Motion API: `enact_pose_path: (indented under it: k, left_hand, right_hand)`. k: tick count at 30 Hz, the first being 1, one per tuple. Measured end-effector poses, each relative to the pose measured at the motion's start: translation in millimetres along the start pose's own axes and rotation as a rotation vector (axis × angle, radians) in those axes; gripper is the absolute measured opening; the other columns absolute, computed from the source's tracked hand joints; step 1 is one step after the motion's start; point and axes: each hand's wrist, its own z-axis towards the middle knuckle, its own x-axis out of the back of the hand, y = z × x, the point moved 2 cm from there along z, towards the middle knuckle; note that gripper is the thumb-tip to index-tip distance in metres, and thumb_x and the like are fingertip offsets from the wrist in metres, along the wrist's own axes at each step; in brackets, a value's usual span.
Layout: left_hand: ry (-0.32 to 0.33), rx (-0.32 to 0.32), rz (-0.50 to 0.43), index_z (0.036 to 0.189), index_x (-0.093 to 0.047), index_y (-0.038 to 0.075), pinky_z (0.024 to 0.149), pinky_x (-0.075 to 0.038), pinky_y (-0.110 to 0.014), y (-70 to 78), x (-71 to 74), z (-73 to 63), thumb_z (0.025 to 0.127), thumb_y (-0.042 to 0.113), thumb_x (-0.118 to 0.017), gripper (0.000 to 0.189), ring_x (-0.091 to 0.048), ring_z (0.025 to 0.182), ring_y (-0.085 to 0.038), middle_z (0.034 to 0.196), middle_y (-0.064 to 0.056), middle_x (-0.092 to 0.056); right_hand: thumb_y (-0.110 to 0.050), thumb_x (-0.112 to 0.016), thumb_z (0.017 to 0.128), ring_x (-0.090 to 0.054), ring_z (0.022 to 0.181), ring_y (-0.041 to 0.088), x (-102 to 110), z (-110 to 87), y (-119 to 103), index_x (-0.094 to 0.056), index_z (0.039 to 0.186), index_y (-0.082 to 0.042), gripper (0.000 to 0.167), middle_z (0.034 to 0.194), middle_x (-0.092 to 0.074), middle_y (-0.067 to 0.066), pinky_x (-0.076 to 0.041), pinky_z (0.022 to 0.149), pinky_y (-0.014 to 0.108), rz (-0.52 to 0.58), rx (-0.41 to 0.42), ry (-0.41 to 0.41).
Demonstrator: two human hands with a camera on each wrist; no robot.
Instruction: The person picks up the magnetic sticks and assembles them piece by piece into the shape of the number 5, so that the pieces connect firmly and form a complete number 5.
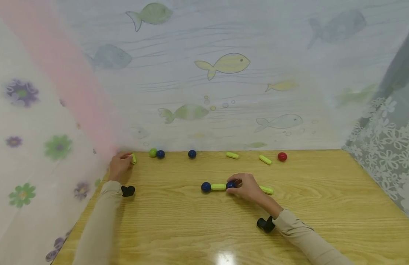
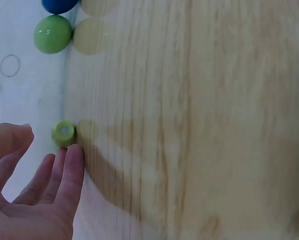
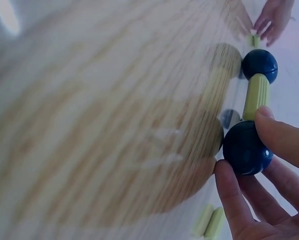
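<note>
At the table's far left corner my left hand (image 1: 119, 167) reaches to a short yellow-green magnetic rod (image 2: 64, 131), whose end with a grey centre faces the left wrist camera. Its fingertips meet the rod's near side, while the thumb stands apart from it. Mid-table, my right hand (image 1: 247, 187) pinches a dark blue ball (image 3: 245, 148) between thumb and fingers. That ball joins one end of a yellow-green rod (image 1: 219, 187), and a second blue ball (image 1: 206, 187) sits on the other end. Another rod (image 1: 266, 190) lies just right of the right hand, partly hidden by it.
Along the table's back edge are a green ball (image 1: 152, 152) beside a blue ball (image 1: 160, 154), another blue ball (image 1: 192, 154), two rods (image 1: 232, 155) (image 1: 265, 159) and a red ball (image 1: 282, 156). Fish-patterned fabric (image 1: 224, 125) rises behind, with flowered fabric (image 1: 58, 147) at the left.
</note>
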Motion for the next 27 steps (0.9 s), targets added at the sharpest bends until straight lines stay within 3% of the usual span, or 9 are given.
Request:
enact_pose_path:
  k: [3,10,15,20,27]
  left_hand:
    - [-0.002,-0.036,0.071,0.129,-0.054,-0.007,0.066,-0.052,-0.029,-1.6,-4.2,5.2,0.099,0.016,-0.047,0.038,-0.066,0.078,-0.027,0.118,-0.028,-0.055]
    - [0.103,-0.116,0.150,0.105,-0.066,-0.012,0.080,-0.048,-0.048,2.6,-12.5,4.7,0.091,0.005,-0.058,0.024,-0.057,0.093,-0.040,0.102,-0.031,-0.062]
    - [0.170,-0.102,0.187,0.083,-0.068,-0.010,0.064,-0.048,-0.038,3.8,-10.7,-6.0,0.081,0.003,-0.068,0.013,-0.059,0.072,-0.032,0.082,-0.023,-0.065]
    - [0.055,-0.075,0.050,0.098,-0.064,-0.013,0.057,-0.056,-0.036,8.3,-7.0,-17.5,0.086,0.005,-0.065,0.022,-0.065,0.061,-0.030,0.095,-0.029,-0.061]
    - [-0.129,0.095,-0.184,0.126,-0.048,-0.011,0.072,-0.056,-0.037,18.8,-6.8,-41.3,0.094,0.015,-0.060,0.043,-0.068,0.072,-0.023,0.106,-0.022,-0.056]
  right_hand:
    - [-0.017,-0.075,0.082,-0.065,0.085,0.022,0.5,0.4,-1.4,-0.068,0.108,0.001,0.032,0.102,-0.066,0.012,-0.054,0.072,0.030,0.002,0.022,-0.007]
    - [-0.017,-0.075,0.082,-0.065,0.084,0.024,0.7,0.8,-1.4,-0.068,0.107,0.002,0.032,0.100,-0.067,0.012,-0.054,0.072,0.030,0.011,0.036,-0.009]
    - [-0.016,-0.076,0.081,-0.065,0.084,0.024,-1.1,-0.8,-1.0,-0.068,0.106,0.002,0.032,0.100,-0.067,0.012,-0.054,0.072,0.030,0.019,0.026,-0.010]
    - [-0.015,-0.076,0.081,-0.064,0.084,0.022,-1.0,-2.3,-1.3,-0.069,0.107,0.000,0.031,0.101,-0.067,0.011,-0.054,0.072,0.031,0.019,0.003,-0.003]
    - [-0.015,-0.076,0.082,-0.064,0.084,0.021,0.8,-1.5,-2.3,-0.069,0.107,0.000,0.030,0.099,-0.067,0.009,-0.054,0.072,0.030,0.024,0.000,-0.012]
